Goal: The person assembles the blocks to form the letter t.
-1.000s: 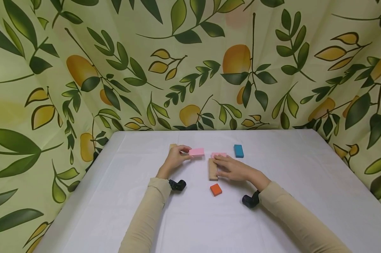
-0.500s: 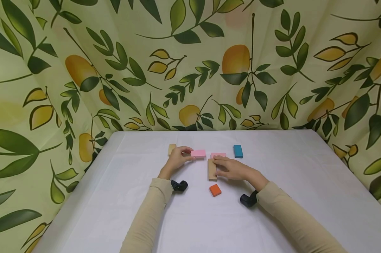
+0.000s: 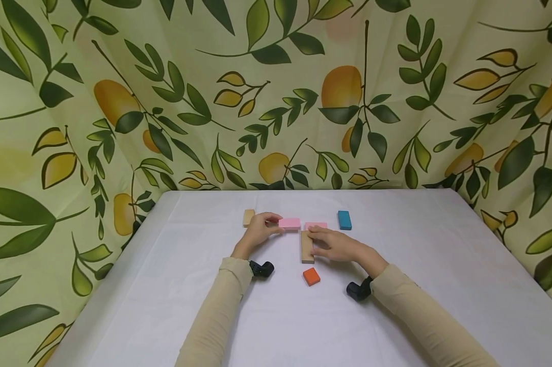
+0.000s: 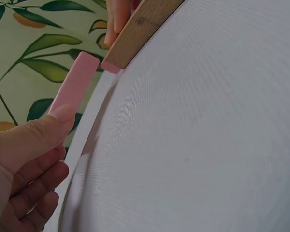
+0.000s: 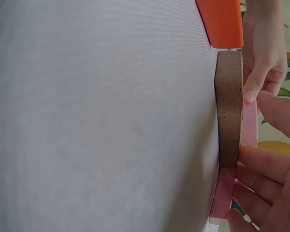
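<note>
My left hand (image 3: pixel 258 229) pinches a pink block (image 3: pixel 289 224) between thumb and fingers. In the left wrist view that pink block (image 4: pixel 76 82) is tilted, its free end close to the end of the long wooden block (image 4: pixel 142 31). My right hand (image 3: pixel 337 243) lies beside the wooden block (image 3: pixel 307 247), fingertips on its top and at the second pink block (image 3: pixel 316 225). This second pink block sits at the wooden block's far end, partly behind my fingers. The right wrist view has the right thumb (image 5: pixel 280 113) held apart from the wooden block (image 5: pixel 229 108).
An orange block (image 3: pixel 311 276) lies just in front of the wooden block's near end. Farther back are a blue block (image 3: pixel 344 220) on the right and a light wood block (image 3: pixel 248 217) behind my left hand. A leaf-patterned cloth (image 3: pixel 276 102) hangs behind the white table (image 3: pixel 165 285).
My left hand has moved a little to the right with the pink block, nearer the second pink block. My right hand stays at the wooden block.
</note>
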Motion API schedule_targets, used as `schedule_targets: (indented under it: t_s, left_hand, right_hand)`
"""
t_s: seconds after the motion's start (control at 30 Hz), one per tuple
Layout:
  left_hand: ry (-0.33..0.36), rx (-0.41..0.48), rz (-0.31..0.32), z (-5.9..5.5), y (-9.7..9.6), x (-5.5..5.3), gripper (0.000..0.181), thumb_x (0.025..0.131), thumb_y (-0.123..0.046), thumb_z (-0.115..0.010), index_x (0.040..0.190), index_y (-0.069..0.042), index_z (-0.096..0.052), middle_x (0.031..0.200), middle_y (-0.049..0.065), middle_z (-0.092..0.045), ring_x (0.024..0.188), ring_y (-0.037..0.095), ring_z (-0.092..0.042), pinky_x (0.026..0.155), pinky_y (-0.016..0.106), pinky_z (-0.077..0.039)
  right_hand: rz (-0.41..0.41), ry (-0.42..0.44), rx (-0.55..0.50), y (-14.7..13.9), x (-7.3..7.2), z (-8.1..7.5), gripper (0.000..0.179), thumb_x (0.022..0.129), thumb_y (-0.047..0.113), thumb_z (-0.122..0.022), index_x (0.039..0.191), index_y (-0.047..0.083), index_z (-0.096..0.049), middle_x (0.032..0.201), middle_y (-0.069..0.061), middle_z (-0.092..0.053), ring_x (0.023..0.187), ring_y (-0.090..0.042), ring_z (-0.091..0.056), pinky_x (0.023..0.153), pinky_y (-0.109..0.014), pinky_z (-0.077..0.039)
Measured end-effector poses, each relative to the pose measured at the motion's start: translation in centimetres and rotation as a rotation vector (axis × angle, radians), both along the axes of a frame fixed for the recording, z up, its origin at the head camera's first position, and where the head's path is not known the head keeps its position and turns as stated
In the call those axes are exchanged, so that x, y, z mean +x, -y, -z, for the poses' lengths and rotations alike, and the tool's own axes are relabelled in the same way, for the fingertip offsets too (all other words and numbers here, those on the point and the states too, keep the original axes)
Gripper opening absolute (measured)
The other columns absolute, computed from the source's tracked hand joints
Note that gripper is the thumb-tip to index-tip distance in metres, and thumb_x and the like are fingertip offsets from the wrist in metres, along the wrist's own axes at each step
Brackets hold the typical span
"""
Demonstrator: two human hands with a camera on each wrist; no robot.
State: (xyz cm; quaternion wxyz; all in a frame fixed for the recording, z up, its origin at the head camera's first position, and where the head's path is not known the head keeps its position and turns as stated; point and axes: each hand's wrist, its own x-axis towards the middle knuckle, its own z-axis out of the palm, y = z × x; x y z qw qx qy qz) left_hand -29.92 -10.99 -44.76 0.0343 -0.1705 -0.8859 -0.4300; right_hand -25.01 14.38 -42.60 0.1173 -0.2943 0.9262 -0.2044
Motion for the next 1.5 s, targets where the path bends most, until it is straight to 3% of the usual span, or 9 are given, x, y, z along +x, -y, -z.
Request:
schedule_targets:
  t_s: [0.33,0.57,0.87,1.17,1.5]
  left_hand:
    - [0.038,0.0,0.003,0.1,-0.3,-0.1,0.034,0.079,-0.016,-0.079,0.109,-0.003,-0.07,0.108,0.015,-0.072,0.102,0.026,-0.064,0.09,0.036,-0.051]
    - [-0.028,0.036,0.077,1.2,0.2,-1.1,0.036,0.078,-0.031,-0.08,0.105,-0.008,-0.072,0.1,0.008,-0.072,0.093,0.016,-0.064,0.083,0.027,-0.051]
    - [0.019,-0.01,0.006,0.4,-0.6,-0.4,0.031,0.079,-0.015,-0.078,0.107,-0.002,-0.07,0.104,0.015,-0.071,0.099,0.026,-0.064,0.088,0.035,-0.052]
    - [0.046,-0.009,-0.006,0.2,-0.9,-0.2,0.032,0.078,-0.015,-0.079,0.107,-0.003,-0.071,0.105,0.015,-0.071,0.101,0.026,-0.064,0.09,0.037,-0.051]
    - [0.018,-0.027,0.008,0.2,-1.1,-0.2,0.032,0.078,-0.014,-0.079,0.106,-0.002,-0.071,0.104,0.015,-0.071,0.1,0.026,-0.064,0.093,0.039,-0.051]
  right_hand:
    - [0.002,0.009,0.005,0.1,0.0,0.0,0.063,0.094,0.039,-0.058,0.144,0.002,-0.043,0.155,-0.018,-0.036,0.144,-0.038,-0.033,0.116,-0.054,-0.03]
    - [-0.006,-0.025,0.044,0.2,-0.2,-0.2,0.057,0.096,0.034,-0.056,0.143,0.003,-0.044,0.154,-0.018,-0.037,0.144,-0.037,-0.034,0.115,-0.052,-0.031]
    - [0.003,-0.06,0.078,0.5,-0.3,-0.3,0.053,0.098,0.032,-0.053,0.142,0.002,-0.046,0.152,-0.018,-0.04,0.142,-0.036,-0.037,0.114,-0.051,-0.034]
    - [0.005,-0.076,0.087,0.5,-0.2,-0.3,0.052,0.098,0.031,-0.053,0.141,0.001,-0.047,0.151,-0.019,-0.042,0.141,-0.036,-0.039,0.113,-0.051,-0.035]
    - [0.007,-0.064,0.075,0.6,-0.1,-0.2,0.052,0.098,0.029,-0.055,0.141,0.001,-0.047,0.151,-0.02,-0.041,0.14,-0.037,-0.04,0.112,-0.051,-0.036]
